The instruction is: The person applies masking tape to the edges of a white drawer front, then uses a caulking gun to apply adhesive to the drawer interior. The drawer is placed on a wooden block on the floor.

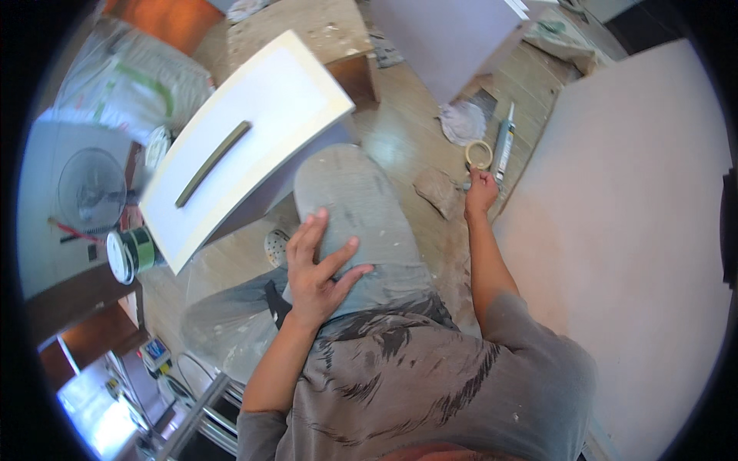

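Grey, paint-spotted trousers cover the raised knee (pixel 350 196) of the person, and the left hand (pixel 319 269) lies flat on the thigh just below it, with the fingers open and spread and holding nothing. The right hand (pixel 480 190) is stretched out to the wooden floor (pixel 400 138), beside a large pale board (pixel 630 253) that fills the right part of the view. Its fingers are curled and seem to be closed on something small, but it is too small to tell what it is. Just above this hand lies a roll of tape (pixel 478 154), very near the fingers, though I cannot tell if they touch. A caulking tube (pixel 503 142) lies just beside the roll on its right side, and it points away from the person. A crumpled rag (pixel 461 121) is near the roll, a little to the upper left. A flat brownish scrap (pixel 437 190) lies on the floor between the knee and the right hand. To the left of the knee there is a white cabinet door (pixel 254 138) with a long dark handle (pixel 213 163); the door is tilted. Below its lower corner a paint can (pixel 131 253) lies on its side. A fan (pixel 91 188) is further left, near the edge.
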Demonstrator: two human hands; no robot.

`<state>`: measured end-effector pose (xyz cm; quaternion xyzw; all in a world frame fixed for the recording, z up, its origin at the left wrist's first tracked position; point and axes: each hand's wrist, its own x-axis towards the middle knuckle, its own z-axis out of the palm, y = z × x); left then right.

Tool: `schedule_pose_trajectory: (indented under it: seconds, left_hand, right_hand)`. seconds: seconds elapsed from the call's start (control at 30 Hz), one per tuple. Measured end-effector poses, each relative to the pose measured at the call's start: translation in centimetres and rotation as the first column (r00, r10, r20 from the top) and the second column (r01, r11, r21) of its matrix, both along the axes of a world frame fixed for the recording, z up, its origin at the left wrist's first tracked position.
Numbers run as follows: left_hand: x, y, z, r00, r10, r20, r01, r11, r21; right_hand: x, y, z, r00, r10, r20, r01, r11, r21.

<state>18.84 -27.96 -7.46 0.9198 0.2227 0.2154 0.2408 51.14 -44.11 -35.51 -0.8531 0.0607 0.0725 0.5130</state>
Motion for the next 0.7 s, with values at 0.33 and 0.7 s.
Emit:
schedule_pose_trajectory:
  seconds: [0.33,0.7]
  left_hand:
    - [2.0,4.3,5.6,0.782,0.567,0.259,0.068,0.335,-0.94]
    - [-5.5,2.9,6.8,0.64,0.697,0.322,0.626,-0.232,-0.744]
  right_hand:
    - [-14.7,14.6,34.1,0.017,0.632,0.774,-0.999,0.04,-0.01]
    - [-18.5,18.9,33.0,-0.367,0.811,0.456,-0.822,-0.053,-0.567]
